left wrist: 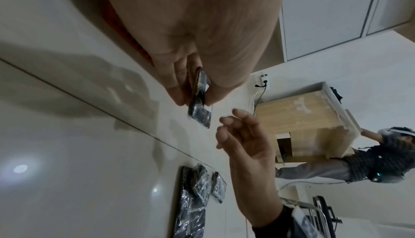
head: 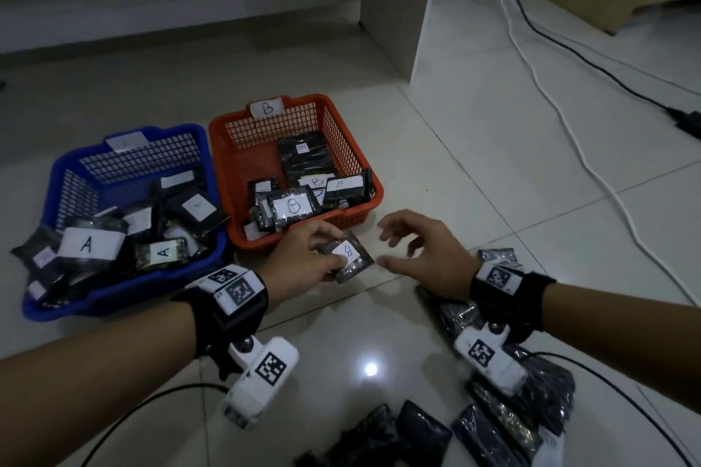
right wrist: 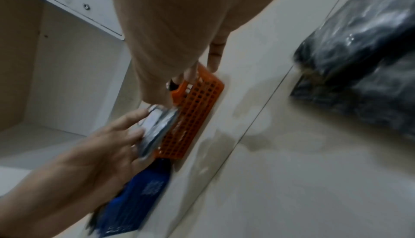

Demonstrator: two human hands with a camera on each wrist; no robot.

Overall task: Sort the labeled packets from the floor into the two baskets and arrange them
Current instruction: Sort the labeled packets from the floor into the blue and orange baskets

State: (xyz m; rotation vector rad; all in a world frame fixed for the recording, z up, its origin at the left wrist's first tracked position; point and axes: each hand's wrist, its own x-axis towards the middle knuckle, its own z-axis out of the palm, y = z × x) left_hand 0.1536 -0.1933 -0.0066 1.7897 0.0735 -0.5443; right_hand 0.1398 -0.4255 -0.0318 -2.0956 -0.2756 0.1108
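My left hand (head: 303, 262) grips a small black packet (head: 351, 258) with a white label, just in front of the orange basket (head: 227, 133), which is tagged B and holds several B packets. In the left wrist view the packet (left wrist: 199, 103) sits pinched between thumb and fingers. My right hand (head: 413, 243) hovers just right of the packet, fingers loosely spread and holding nothing. The blue basket (head: 60, 178) at the left holds several packets marked A. In the right wrist view the left hand (right wrist: 107, 146) holds the packet (right wrist: 157, 128) against the orange basket (right wrist: 197, 106).
Several loose black packets (head: 493, 421) lie on the tiled floor under and behind my right wrist. A white cabinet leg (head: 425, 11) stands behind the baskets. White and black cables (head: 569, 133) run across the floor at the right.
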